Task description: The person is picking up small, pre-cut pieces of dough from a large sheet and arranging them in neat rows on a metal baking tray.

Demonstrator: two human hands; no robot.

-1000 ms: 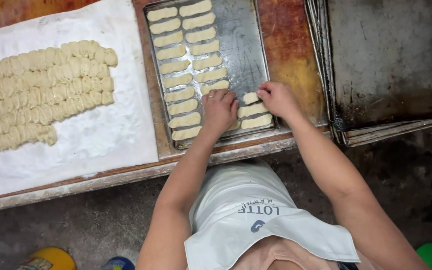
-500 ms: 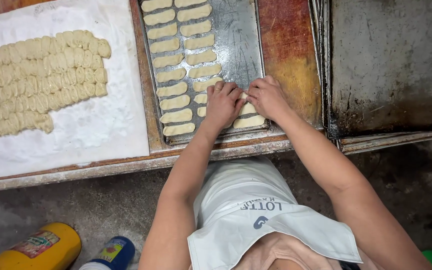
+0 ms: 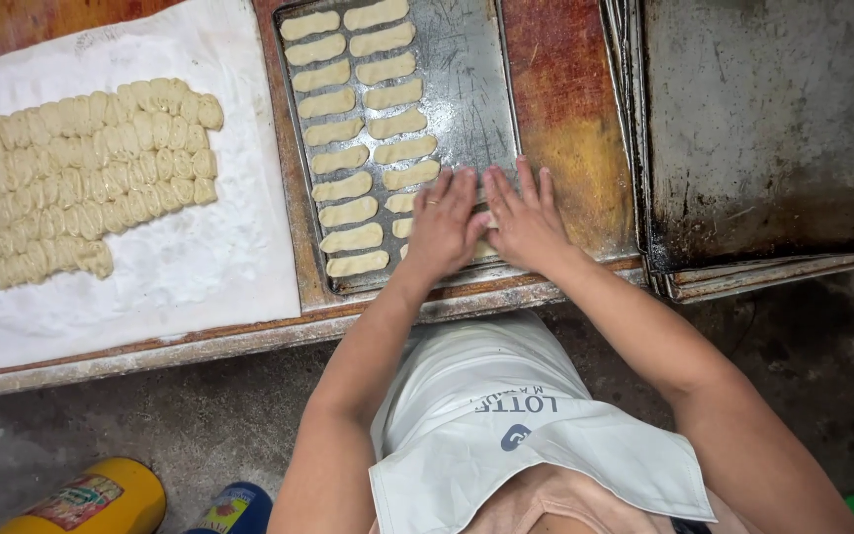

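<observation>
Plainly, the far left of the counter carries a white floured cloth with a tight cluster of pale raw dough pieces packed side by side. Next comes a grey metal baking tray, where short oblong dough sticks lie crosswise in two neat columns, each apart from its neighbour. They look soft, light and easily dented, a little tacky, so I judge they are best lifted gently from both ends or slid with flat fingers rather than pinched in the middle. The left hand lies flat, fingers together, pressing on dough at the near end of the second column; the right hand lies flat just beside it, fingers slightly spread, holding nothing, with most of the dough under the palms hidden. Further right stand dark, stained empty trays. Below, a yellow bottle rests on the floor.
</observation>
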